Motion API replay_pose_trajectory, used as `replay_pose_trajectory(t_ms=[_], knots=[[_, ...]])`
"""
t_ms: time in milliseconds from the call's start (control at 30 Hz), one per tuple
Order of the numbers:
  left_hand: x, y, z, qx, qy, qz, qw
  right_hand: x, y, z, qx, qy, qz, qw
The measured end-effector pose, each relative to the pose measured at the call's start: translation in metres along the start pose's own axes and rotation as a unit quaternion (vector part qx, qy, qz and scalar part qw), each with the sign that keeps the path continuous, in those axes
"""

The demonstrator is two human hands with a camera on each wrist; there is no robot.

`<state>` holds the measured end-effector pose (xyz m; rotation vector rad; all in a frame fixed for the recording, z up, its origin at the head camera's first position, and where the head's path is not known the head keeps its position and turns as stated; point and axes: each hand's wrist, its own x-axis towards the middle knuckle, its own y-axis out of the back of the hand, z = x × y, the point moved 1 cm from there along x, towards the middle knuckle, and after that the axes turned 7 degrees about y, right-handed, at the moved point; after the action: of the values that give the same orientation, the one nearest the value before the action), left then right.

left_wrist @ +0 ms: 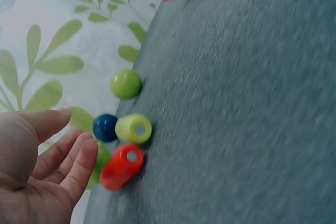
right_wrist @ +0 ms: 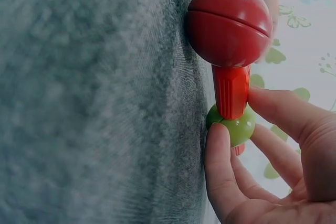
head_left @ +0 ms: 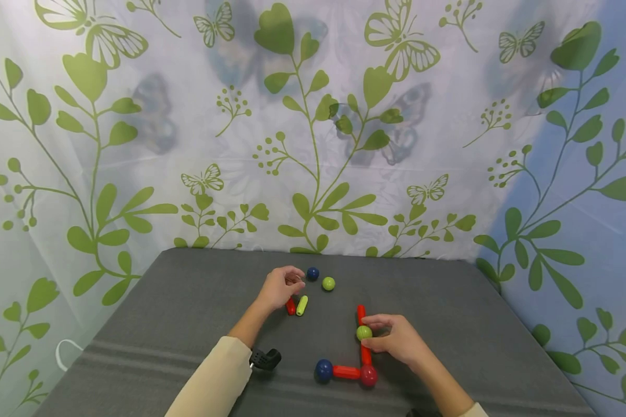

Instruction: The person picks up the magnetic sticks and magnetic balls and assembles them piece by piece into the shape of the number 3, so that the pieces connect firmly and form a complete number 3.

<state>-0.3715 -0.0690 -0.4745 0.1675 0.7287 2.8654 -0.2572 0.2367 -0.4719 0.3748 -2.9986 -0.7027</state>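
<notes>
My right hand (head_left: pixel 396 339) pinches a green ball (head_left: pixel 364 333) between thumb and fingers. That ball joins two red rods, one (head_left: pixel 361 314) beyond it and one (head_left: pixel 366 356) toward me. The nearer rod meets a red ball (head_left: pixel 368 375), from which another red rod (head_left: pixel 346 372) leads left to a dark blue ball (head_left: pixel 324 370). Over the loose pieces, my left hand (left_wrist: pixel 47 166) has loosely bent fingers and holds nothing. Close to it are a loose red rod (left_wrist: pixel 122 167), a yellow-green rod (left_wrist: pixel 134 129), a blue ball (head_left: pixel 313 273) and a green ball (head_left: pixel 328 284).
Grey cloth covers the table (head_left: pixel 188 313). A curtain (head_left: pixel 313 145) with green leaves and butterflies hangs behind its far edge. A black strap piece (head_left: pixel 266 359) sits at my left wrist, and a white loop (head_left: pixel 65 353) shows beyond the table's left edge.
</notes>
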Motion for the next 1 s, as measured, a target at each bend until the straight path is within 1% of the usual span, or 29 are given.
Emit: replay_pose_trajectory(t_ms=[100, 267, 400, 633, 833, 900, 1000], knots=[[0.004, 0.005, -0.006, 0.005, 0.003, 0.016, 0.9999, 0.001, 0.001, 0.001, -0.016, 0.001, -0.001, 0.9999], [0.011, 0.011, -0.013, 0.01, 0.014, 0.038, 0.9991, 0.002, 0.002, 0.003, -0.017, -0.005, -0.003, 0.9998], [0.016, 0.013, -0.016, 0.022, 0.027, 0.048, 0.9982, 0.002, 0.003, 0.004, -0.018, -0.007, 0.0, 0.9998], [0.022, 0.016, -0.019, 0.035, 0.03, 0.065, 0.9968, 0.003, 0.003, 0.006, -0.019, -0.009, 0.005, 0.9998], [0.027, 0.017, -0.027, 0.055, 0.04, 0.06, 0.9959, 0.003, 0.003, 0.007, -0.029, -0.014, 0.01, 0.9994], [0.028, 0.017, -0.028, 0.065, 0.04, 0.053, 0.9957, 0.003, 0.003, 0.006, -0.03, -0.015, 0.011, 0.9994], [0.029, 0.016, -0.028, 0.072, 0.038, 0.032, 0.9961, 0.002, 0.004, 0.006, -0.028, -0.013, 0.011, 0.9995]])
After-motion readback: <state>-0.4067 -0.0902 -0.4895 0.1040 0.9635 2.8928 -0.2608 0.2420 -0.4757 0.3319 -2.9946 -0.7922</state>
